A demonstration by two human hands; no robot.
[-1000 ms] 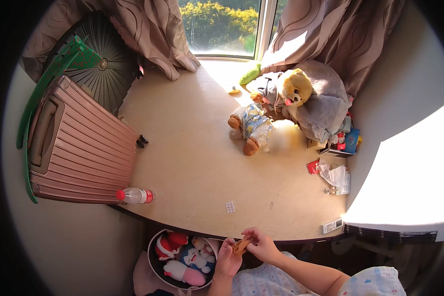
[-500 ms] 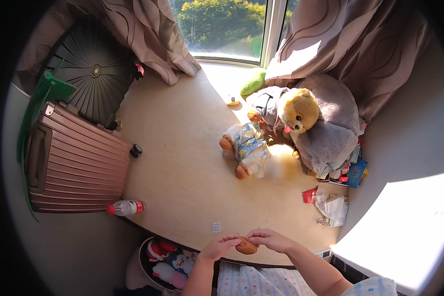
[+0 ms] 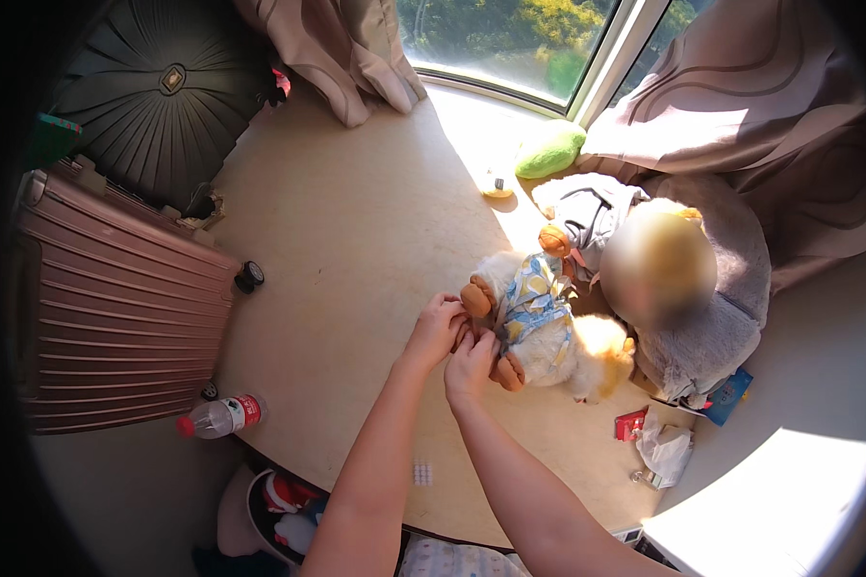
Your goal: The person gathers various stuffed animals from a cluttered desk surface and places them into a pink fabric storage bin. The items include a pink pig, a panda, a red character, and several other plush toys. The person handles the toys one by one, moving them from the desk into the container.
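My left hand (image 3: 436,332) and my right hand (image 3: 472,363) are side by side over the table, fingers closed together on a small brown oval piece (image 3: 460,340), mostly hidden by my fingers. Just beyond them lies a cream plush dog (image 3: 551,354) in a blue and yellow patterned outfit (image 3: 537,300). Its brown feet point toward my hands, one foot (image 3: 477,296) beyond the fingertips and the other foot (image 3: 511,373) right of my right hand. Whether my fingers touch the plush I cannot tell.
Behind it, another plush in a grey jacket (image 3: 597,207) leans on a big grey plush (image 3: 717,332). A bottle (image 3: 226,416) and pink suitcase (image 3: 130,308) stand left. Tissues (image 3: 664,447) and a red packet (image 3: 629,425) lie right. A white gridded piece (image 3: 422,473) lies near the front edge.
Both hands have moved forward from the table's front edge to the plush dog's feet, carrying the brown piece. The whole view has shifted and turned slightly.
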